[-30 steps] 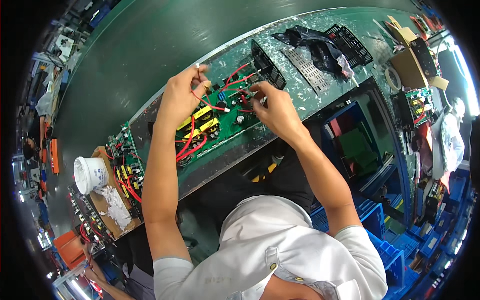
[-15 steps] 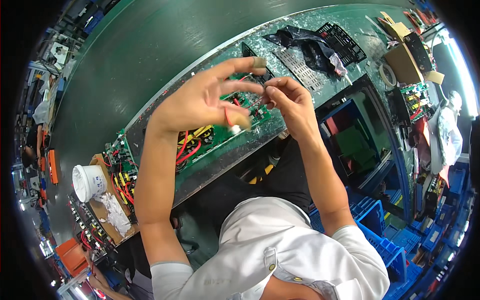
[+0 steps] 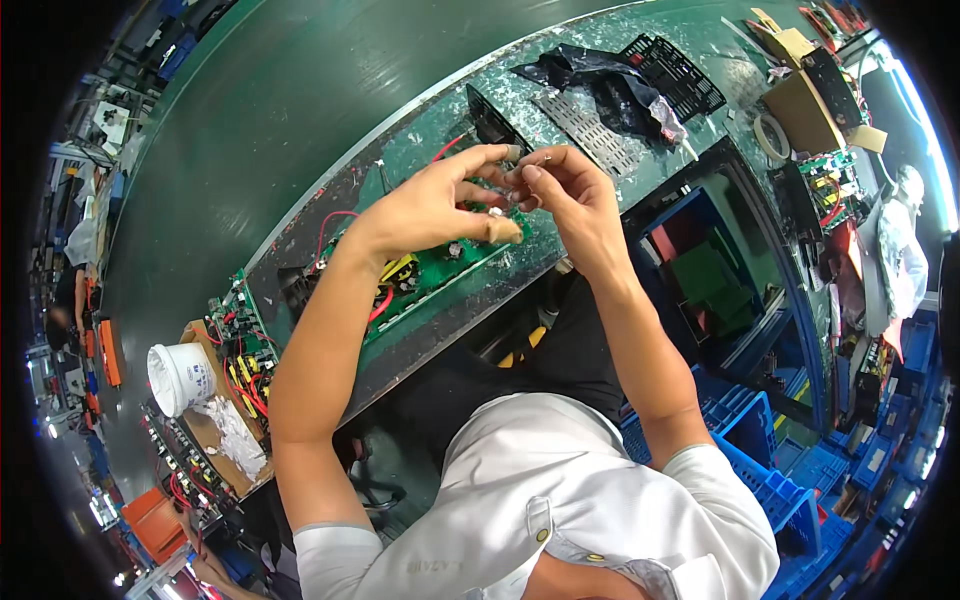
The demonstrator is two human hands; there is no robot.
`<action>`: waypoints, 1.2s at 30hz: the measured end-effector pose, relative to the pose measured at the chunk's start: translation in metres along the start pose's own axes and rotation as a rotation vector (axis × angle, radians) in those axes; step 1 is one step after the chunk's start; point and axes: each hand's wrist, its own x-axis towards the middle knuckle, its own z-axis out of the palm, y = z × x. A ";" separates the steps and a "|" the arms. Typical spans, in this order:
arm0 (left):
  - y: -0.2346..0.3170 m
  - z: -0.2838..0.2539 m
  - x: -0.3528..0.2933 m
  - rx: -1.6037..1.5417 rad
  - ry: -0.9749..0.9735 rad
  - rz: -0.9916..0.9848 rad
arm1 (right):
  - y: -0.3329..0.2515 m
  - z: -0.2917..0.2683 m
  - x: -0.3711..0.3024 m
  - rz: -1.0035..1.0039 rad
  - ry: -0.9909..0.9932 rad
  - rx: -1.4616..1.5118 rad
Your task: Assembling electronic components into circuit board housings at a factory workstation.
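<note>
My left hand (image 3: 432, 208) hovers over a green circuit board (image 3: 440, 272), its fingers curved and apart. Tan coverings sit on its thumb and one fingertip, and I see nothing held in it. Facing it, my right hand (image 3: 580, 205) is closed in a pinch, its fingertips close to those of the left; whatever it pinches is too small to make out. Yellow-wrapped parts (image 3: 400, 270) and red wires (image 3: 381, 304) show on the board under my left wrist. Part of the board is hidden behind my left hand and forearm.
Beyond my hands lie a slotted metal plate (image 3: 590, 135), black plastic sheeting (image 3: 605, 95) and a black perforated cover (image 3: 675, 75). A tape roll (image 3: 771, 137) stands at right, above a dark frame (image 3: 740, 165). Left are a white tub (image 3: 180, 378) and more boards (image 3: 240, 320). Blue crates (image 3: 765, 490) sit lower right.
My left hand has lowered and turned, its fingers now more curled and nearer to my right fingertips. My right hand keeps its pinch, slightly shifted. The view has moved a little.
</note>
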 end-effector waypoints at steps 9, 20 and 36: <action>-0.006 0.013 0.003 -0.111 0.100 0.058 | -0.001 0.005 -0.002 0.011 -0.006 0.038; -0.002 0.023 0.011 -0.258 0.292 0.070 | -0.006 -0.009 -0.003 -0.023 0.057 -0.060; -0.007 0.016 0.002 0.172 0.335 0.152 | -0.007 0.000 -0.009 0.220 0.046 -0.026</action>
